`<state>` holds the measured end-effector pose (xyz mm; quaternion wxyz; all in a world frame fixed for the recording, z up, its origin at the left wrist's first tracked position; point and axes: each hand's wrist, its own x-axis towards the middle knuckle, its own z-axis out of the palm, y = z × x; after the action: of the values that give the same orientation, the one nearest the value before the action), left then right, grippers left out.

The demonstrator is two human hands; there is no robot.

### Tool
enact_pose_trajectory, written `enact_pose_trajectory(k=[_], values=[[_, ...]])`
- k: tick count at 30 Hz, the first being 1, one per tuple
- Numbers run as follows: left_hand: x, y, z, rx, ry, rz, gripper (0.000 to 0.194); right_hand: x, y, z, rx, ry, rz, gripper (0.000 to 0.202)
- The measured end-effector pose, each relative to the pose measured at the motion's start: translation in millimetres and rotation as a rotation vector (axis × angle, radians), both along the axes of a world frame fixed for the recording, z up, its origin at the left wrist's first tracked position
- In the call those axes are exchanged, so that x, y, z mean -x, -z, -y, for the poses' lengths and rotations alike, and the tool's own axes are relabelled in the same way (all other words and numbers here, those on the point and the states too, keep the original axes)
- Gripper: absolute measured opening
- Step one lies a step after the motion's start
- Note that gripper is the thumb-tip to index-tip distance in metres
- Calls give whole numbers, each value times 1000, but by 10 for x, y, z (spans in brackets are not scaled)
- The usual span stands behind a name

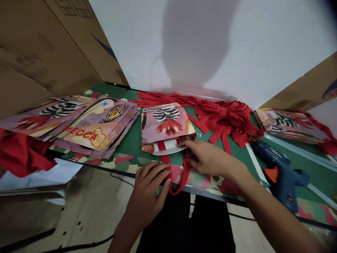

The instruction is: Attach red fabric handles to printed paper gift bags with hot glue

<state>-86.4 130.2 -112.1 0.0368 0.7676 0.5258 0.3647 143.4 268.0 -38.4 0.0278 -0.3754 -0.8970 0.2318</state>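
Head camera: red fabric ribbon (186, 170) enters the floral-printed paper bag (168, 123), attachment seemingly unfinished; half-open left hand (149, 189) touches ribbon; right hand (212, 157) reaches bag's mouth, grip unclear.

Counted on one table (123, 92): one separate bag (168, 121); three stacks of bags, namely two at left, the far-left stack (39, 117) and the MECCA stack (97, 123), and one at right, the right stack (292, 123); one red ribbon loop (185, 172); one glue gun (283, 175); three pale strips (256, 163); one white panel (137, 38); at least two boxes (39, 52), the bags in each stack too tightly layered to count
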Motion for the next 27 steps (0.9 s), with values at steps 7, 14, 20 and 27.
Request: enact_pose_trajectory(k=[7, 14, 20, 27], values=[[26, 20, 2, -21, 3, 37, 26, -32, 71, -23, -6, -6, -38, 62], [31, 11, 24, -31, 11, 73, 28, -40, 89, -30, -29, 4, -56, 60], [166, -128, -297, -290, -289, 188, 42, -13, 63, -12, -28, 22, -78, 46], [289, -104, -821, -31, -132, 159, 64, -30, 176, 4, -52, 25, -136, 44]])
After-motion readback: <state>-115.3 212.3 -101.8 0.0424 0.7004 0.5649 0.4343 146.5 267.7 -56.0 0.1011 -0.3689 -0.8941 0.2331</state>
